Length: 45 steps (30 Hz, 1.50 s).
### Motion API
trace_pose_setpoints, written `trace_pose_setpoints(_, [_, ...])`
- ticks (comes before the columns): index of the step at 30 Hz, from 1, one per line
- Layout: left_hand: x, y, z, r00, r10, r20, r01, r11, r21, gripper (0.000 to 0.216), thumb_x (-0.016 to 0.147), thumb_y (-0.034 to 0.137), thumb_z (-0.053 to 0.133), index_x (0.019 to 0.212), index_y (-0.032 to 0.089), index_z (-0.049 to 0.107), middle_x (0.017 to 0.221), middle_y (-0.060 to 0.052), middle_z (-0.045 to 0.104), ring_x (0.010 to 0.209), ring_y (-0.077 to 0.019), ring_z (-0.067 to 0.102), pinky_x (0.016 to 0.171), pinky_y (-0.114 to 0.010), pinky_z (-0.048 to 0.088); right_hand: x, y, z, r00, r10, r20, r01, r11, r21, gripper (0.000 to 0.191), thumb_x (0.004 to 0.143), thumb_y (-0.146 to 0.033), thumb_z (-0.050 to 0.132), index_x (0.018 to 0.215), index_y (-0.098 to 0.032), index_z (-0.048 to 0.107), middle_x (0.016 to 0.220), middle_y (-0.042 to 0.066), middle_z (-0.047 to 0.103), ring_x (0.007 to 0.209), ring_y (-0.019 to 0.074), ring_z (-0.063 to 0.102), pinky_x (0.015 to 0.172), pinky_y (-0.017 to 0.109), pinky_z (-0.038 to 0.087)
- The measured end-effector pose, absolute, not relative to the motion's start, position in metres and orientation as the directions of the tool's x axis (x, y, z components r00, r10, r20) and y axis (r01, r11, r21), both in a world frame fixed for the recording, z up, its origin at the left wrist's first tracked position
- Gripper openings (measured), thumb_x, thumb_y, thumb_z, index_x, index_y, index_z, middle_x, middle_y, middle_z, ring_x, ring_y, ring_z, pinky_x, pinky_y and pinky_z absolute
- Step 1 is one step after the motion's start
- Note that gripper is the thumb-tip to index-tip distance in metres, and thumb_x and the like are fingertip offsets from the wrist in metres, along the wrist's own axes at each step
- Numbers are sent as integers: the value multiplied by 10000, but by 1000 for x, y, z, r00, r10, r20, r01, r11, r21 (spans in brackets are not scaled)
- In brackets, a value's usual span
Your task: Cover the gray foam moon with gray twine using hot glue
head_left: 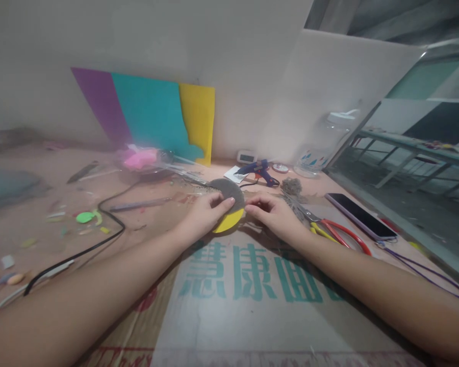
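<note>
My left hand [210, 211] grips a flat round disc [230, 189] by its left side, the thumb lying across its face. Most of the disc's face is grey, and a yellow crescent shows along the lower edge. Close to the right rim is my right hand [270, 211], its thumb and forefinger pinched together. Whatever lies between those fingertips is too small to make out. A tangle of grey cord [291, 186] lies just beyond the right hand. Scissors with red and yellow handles [340, 235] rest beside the right forearm.
Behind the disc lies a blue glue gun [258, 171], near a small white digital clock [247, 156]. A phone [361, 216] and a clear bottle [321, 145] stand to the right. A black cable [112, 239] crosses the scraps at left. Printed cardboard [245, 326] covers the front.
</note>
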State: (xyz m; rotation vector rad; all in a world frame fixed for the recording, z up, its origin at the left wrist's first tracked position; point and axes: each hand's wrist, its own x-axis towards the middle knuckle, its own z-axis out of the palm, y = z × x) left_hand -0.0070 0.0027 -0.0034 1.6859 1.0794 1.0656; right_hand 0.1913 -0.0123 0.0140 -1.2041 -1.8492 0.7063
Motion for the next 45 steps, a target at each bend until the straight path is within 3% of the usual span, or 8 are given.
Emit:
trace_pose_setpoints(19, [-6,2,-2,335,917,217,188,-291,938,355,810,503,594,705,169,540,631,31,518,588,-114,478,555,-228,364,192,-15,12,-283,924,255,372,351,-859,165,814,-348,627,810,-188,666,782,-1,605,618,116,528,567,251,419])
trace_pose_setpoints(23, [-5,2,-2,327,910,255,141,-313,939,295,785,446,634,837,156,633,784,-13,641,737,-156,575,684,-256,440,189,-17,13,-298,929,219,357,322,-877,182,791,-364,661,794,-187,617,688,-23,575,582,113,509,543,244,405])
trace_pose_setpoints(27, [-5,0,0,437,868,236,20,-272,962,414,762,489,657,996,149,686,942,-72,706,875,-210,626,782,-308,486,187,-20,14,-308,928,211,375,322,-869,181,776,-353,676,775,-187,604,674,-26,587,586,118,525,571,255,420])
trace_pose_setpoints(30, [-5,-2,1,433,880,194,37,-232,972,444,743,500,675,1020,154,703,933,-76,717,825,-205,629,728,-300,496,188,-20,15,-315,906,282,447,403,-798,120,802,-302,655,778,-184,660,757,1,634,682,135,571,656,271,444])
trace_pose_setpoints(35, [-6,1,-1,350,916,196,51,-228,972,270,794,424,627,816,166,705,732,-16,668,691,-146,590,644,-241,461,189,-19,13,-351,860,370,508,507,-696,134,849,-288,615,855,-193,708,820,15,626,750,142,571,696,277,441])
trace_pose_setpoints(41, [-8,5,-5,307,943,129,-16,-130,991,264,782,394,648,882,151,674,686,-6,644,617,-126,593,619,-233,476,190,-13,14,-192,898,396,472,438,-765,163,834,-332,600,841,-170,619,799,20,628,702,144,550,651,277,444])
trace_pose_setpoints(45, [-8,6,-6,299,950,88,-74,-68,995,282,770,384,668,922,148,649,713,-9,646,612,-121,596,614,-232,480,190,-11,15,-237,917,322,525,400,-751,213,818,-361,593,862,-162,656,818,36,655,704,155,549,643,281,435])
